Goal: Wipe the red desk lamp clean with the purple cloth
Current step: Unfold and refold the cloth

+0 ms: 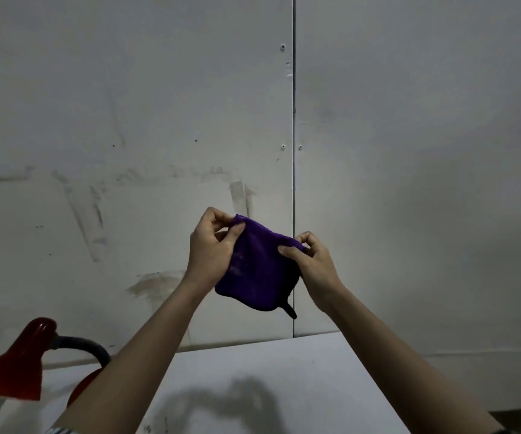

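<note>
A: Item one, far left: red lamp (pixel 11 368), cone shade, bendy grey neck (pixel 87 346), standing on the white table (pixel 284 386). Probably light and tippy; I'd steady the base.

B: Item two, centre: purple cloth (pixel 253 267), soft, limp, held up well clear of the lamp. Left hand (pixel 212 249) pinches its top left edge, right hand (pixel 312 264) pinches the top right.

A: Backdrop: scuffed grey wall panels (pixel 127 120), a seam (pixel 293 151) between them.

cloth (pixel 254 270) deep purple, black tag at its 5 o'clock. lamp (pixel 15 368) shade and base glossy red, neck dark grey. table (pixel 268 386) plain white. wall (pixel 127 120) off-white, grey smudges.
</note>
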